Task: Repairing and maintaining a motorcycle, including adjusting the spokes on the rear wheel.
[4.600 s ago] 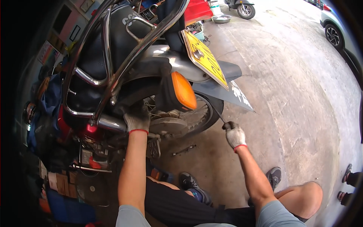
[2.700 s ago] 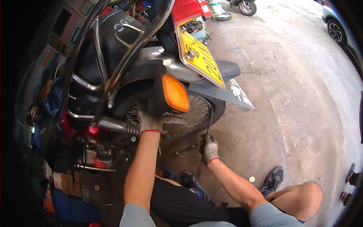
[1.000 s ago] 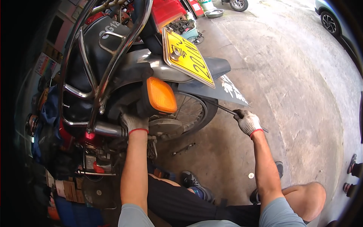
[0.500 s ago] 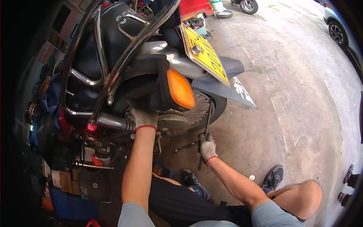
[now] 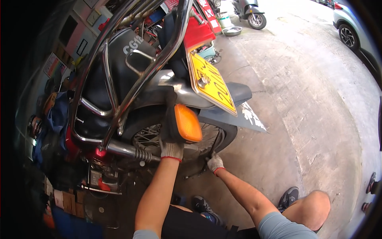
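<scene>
A motorcycle's rear wheel (image 5: 148, 135), spoked with a black tyre, stands in front of me beneath the grey mudguard (image 5: 187, 95). My left hand (image 5: 172, 151), in a pale knit glove with a red cuff, reaches in at the wheel behind the orange turn signal (image 5: 188, 123). That lamp and its black mount hide its fingers. To the right, my gloved right hand (image 5: 215, 162) is closed around a long, dark tyre lever (image 5: 217, 144), low beside the tyre. The lever's upper part lies along the rim; its lower end is hard to make out.
A yellow number plate (image 5: 213, 85) and chrome rack (image 5: 115, 99) jut above the wheel. A slim metal tool (image 5: 195, 174) lies on the floor nearby. Boxes (image 5: 68, 202) stand at left. A metal basin (image 5: 232, 31), a parked scooter (image 5: 250, 14) and a car (image 5: 350, 26) are farther off.
My left hand has moved rightward and slightly down, behind the turn signal. My right hand has shifted down a little, nearer the tyre, with the lever. The whole view has tilted slightly.
</scene>
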Available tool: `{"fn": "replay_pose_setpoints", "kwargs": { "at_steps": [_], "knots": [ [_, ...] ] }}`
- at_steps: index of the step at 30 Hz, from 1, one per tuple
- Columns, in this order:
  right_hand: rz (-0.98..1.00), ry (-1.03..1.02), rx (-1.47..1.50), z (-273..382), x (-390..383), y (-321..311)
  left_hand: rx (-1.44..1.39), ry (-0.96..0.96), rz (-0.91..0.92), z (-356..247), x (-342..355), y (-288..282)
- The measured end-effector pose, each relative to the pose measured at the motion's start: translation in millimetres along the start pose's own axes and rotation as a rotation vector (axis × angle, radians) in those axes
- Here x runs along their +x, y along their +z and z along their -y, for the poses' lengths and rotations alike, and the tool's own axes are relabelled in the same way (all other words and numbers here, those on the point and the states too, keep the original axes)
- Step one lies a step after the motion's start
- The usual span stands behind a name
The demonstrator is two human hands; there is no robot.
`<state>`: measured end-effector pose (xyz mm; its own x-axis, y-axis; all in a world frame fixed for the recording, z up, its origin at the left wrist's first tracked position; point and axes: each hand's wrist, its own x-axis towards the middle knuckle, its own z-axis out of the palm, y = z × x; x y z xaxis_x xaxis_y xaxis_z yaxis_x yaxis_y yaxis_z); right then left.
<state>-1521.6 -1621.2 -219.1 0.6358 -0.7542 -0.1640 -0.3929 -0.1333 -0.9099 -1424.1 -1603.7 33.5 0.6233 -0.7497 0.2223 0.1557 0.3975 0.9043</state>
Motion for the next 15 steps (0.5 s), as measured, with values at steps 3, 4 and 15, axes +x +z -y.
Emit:
{"fn": "replay_pose_setpoints", "kwargs": {
  "at_steps": [3, 4, 15],
  "knots": [
    [0.007, 0.0, -0.113, 5, 0, -15, 1.057, 0.238, 0.015, -4, 1, -11],
    [0.012, -0.006, -0.157, 19, -8, -20, 0.613, 0.18, 0.049, -13, 11, -44],
    [-0.161, -0.181, -0.133, 27, -30, -97, -0.196, 0.16, 0.078, -74, 9, -79]
  ]
}}
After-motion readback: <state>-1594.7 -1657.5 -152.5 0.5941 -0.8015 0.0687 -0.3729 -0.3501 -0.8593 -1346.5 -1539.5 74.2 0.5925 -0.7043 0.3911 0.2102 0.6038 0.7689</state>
